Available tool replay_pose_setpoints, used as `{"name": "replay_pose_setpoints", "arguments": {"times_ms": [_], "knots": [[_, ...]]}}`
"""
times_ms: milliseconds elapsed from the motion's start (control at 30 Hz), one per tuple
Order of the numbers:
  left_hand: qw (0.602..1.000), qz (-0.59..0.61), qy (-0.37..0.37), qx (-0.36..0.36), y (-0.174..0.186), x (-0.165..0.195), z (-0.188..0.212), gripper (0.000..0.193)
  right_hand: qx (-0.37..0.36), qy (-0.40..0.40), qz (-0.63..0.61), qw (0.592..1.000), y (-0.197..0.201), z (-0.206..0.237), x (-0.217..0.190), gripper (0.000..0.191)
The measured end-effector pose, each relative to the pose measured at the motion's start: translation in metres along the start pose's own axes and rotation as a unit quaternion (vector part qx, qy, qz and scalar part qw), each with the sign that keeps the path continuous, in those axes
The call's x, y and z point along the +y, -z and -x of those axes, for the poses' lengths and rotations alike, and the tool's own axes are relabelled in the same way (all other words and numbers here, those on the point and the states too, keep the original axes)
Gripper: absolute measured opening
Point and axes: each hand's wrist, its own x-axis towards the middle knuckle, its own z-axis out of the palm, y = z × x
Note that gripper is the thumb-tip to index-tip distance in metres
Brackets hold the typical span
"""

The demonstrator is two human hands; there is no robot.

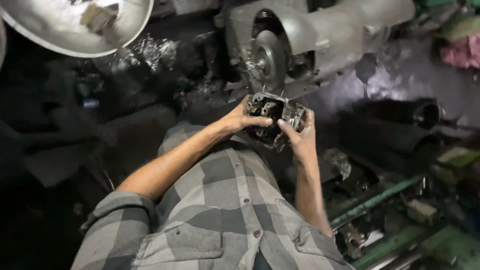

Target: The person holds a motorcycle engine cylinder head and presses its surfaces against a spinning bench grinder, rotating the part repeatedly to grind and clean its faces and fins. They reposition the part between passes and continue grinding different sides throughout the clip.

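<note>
A dirty grey metal casting (pixel 272 117), blocky with several openings, is held up in front of me by both hands. My left hand (pixel 242 119) grips its left side with the thumb across the front. My right hand (pixel 300 134) holds the right and lower side, fingers curled round the edge. Just above the casting is the round wheel (pixel 269 57) of a grey bench grinder (pixel 330 35); the casting's top edge is close under the wheel, and contact cannot be made out.
A shiny metal bowl-shaped lamp shade (pixel 75 25) hangs at the top left. Dark, greasy machine parts fill the left. Green metal rails (pixel 380 200) and scrap lie at the lower right. A pink rag (pixel 462 50) sits at the far right.
</note>
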Motion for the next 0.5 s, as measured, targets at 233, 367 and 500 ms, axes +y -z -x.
{"name": "replay_pose_setpoints", "arguments": {"times_ms": [233, 367, 500], "knots": [[0.997, 0.052, 0.047, -0.042, -0.002, 0.026, -0.011, 0.077, 0.049, 0.032, -0.013, 0.998, -0.007, 0.007, 0.001, 0.047], [0.992, 0.073, 0.092, -0.044, 0.007, 0.033, -0.013, 0.063, 0.055, 0.015, -0.017, 0.998, -0.012, -0.004, 0.013, 0.043], [0.995, 0.075, 0.04, -0.053, 0.013, 0.032, -0.007, 0.053, 0.028, -0.039, -0.014, 0.999, -0.007, -0.026, 0.027, 0.043]]}}
